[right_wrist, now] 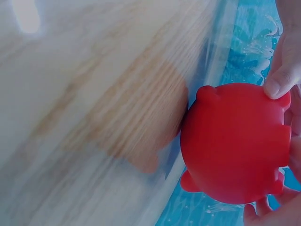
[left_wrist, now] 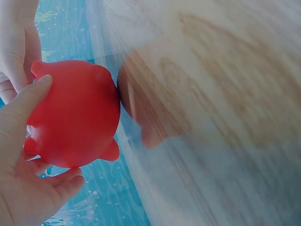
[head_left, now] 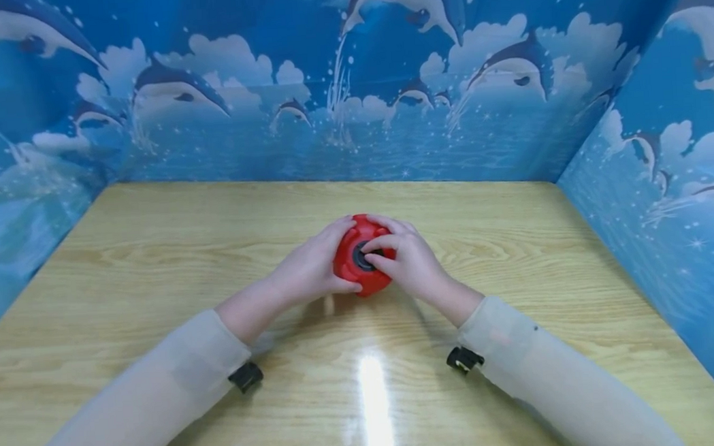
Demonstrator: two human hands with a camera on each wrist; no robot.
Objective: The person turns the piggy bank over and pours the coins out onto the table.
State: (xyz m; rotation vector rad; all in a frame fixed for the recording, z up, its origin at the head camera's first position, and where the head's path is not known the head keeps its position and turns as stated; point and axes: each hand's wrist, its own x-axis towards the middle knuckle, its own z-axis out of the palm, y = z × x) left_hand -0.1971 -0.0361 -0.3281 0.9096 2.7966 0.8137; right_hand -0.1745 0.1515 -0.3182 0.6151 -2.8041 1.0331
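A red, rounded piggy bank (head_left: 369, 283) with stubby knobs rests on the table, a black round plug (head_left: 360, 259) in its upper side. Around its left side, my left hand (head_left: 312, 263) grips it, thumb on the near part and fingers at the far part. My right hand (head_left: 419, 260) pinches at the plug with thumb and index finger, while its other fingers lie along the far right edge. In the left wrist view the smooth red body (left_wrist: 77, 113) shows from the side. The plug is hidden in both wrist views.
The glossy wood-grain table (head_left: 182, 274) mirrors the red body and the overhead light. Blue panels with dolphins (head_left: 339, 135) stand along its back, left and right sides. A small black device (head_left: 246, 377) sits at the left cuff, another (head_left: 465, 359) at the right.
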